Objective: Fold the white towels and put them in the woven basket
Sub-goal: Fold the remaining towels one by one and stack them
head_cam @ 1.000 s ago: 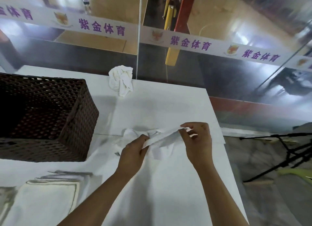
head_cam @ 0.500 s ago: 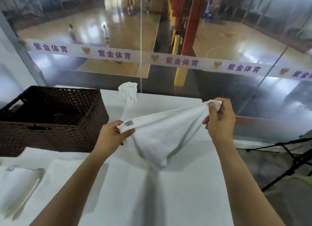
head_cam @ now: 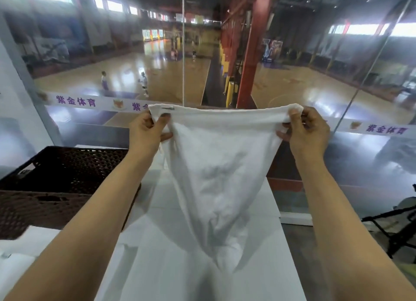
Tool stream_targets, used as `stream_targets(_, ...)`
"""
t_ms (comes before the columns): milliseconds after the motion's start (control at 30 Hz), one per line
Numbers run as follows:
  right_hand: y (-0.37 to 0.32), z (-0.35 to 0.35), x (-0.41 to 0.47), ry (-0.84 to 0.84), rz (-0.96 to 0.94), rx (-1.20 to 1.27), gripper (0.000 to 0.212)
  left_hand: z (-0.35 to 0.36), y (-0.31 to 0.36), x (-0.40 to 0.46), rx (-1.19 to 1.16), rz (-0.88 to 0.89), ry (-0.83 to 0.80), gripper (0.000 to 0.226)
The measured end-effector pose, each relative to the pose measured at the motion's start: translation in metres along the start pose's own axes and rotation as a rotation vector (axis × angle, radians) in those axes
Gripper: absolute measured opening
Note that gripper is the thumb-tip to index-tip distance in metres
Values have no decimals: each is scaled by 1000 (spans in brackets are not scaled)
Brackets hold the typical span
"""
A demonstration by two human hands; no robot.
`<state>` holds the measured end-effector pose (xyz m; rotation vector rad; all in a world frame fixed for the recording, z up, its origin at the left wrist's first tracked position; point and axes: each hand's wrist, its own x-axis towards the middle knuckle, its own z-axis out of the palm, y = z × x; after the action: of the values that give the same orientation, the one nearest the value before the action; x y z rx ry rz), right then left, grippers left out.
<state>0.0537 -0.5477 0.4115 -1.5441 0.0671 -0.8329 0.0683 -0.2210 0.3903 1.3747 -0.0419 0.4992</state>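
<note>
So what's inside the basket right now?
Only the far inner wall and rim of the basket show, dark and bare. Its floor is hidden by the near wall and the left forearm, so folded towels inside cannot be ruled out. Both hands hold the towel up.

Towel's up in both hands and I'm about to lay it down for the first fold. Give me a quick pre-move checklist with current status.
1. Left hand pinches a top corner of the white towel: ok.
2. Right hand pinches the other top corner: ok.
3. Top edge pulled straight between the hands: ok, only a slight sag.
4. Towel hanging flat: not ok, the lower part bunches to a narrow point.
5. Bare white table below to lay it on: ok.
6. Woven basket at the left, near the left arm: ok; whether it holds anything, cannot tell.
</note>
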Motion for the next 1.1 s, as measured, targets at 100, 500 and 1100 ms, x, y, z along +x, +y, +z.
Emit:
stream_targets(100,3,17,26,14,38,20,8,18,4,28,-13,6,-10,14)
stream_targets(500,15,92,155,81,100,187,15,87,-4,169,-69,13,-46,17)
stream_targets(1100,57,-4,28,37,-4,181,18,33,-50,43,64,29,-151,22)
